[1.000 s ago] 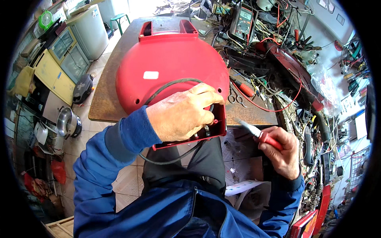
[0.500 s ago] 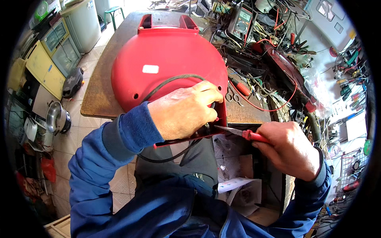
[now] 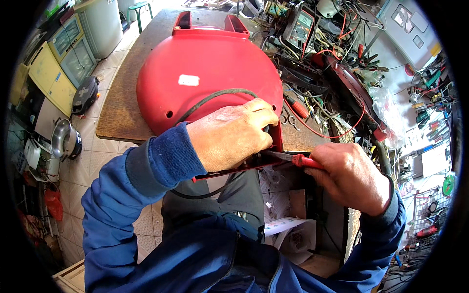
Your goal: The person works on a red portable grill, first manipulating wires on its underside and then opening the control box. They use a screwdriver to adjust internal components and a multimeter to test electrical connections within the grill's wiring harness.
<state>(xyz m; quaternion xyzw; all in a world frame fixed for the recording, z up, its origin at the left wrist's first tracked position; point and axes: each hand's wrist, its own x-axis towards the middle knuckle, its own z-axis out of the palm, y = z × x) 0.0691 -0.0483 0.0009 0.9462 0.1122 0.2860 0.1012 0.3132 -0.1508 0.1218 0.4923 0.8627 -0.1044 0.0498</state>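
A large red rounded appliance shell (image 3: 215, 61) lies on the table's front edge, its near part hanging over my lap. A dark cord (image 3: 202, 103) loops over the shell and passes under my left hand (image 3: 232, 129). That hand bends over the shell's open near corner, fingers closed inside it; what they pinch is hidden. From the right, my right hand (image 3: 349, 176) is closed around red-handled pliers (image 3: 307, 161) with a long tapering metal nose. The tip reaches into the same corner beside my left fingertips. Whether it touches anything there I cannot tell.
Right of the shell lie scissors (image 3: 289, 119), a red-handled screwdriver (image 3: 296, 106) and a red wire. A multimeter (image 3: 299, 30) leans among tangled cables behind them. Below the table edge sits a box with papers (image 3: 286, 227). A metal pot (image 3: 63, 139) stands at the left.
The pliers and my right hand have shifted slightly left, the tip now deeper in the shell's corner. My left hand stays at the same corner. The whole view has shifted a little.
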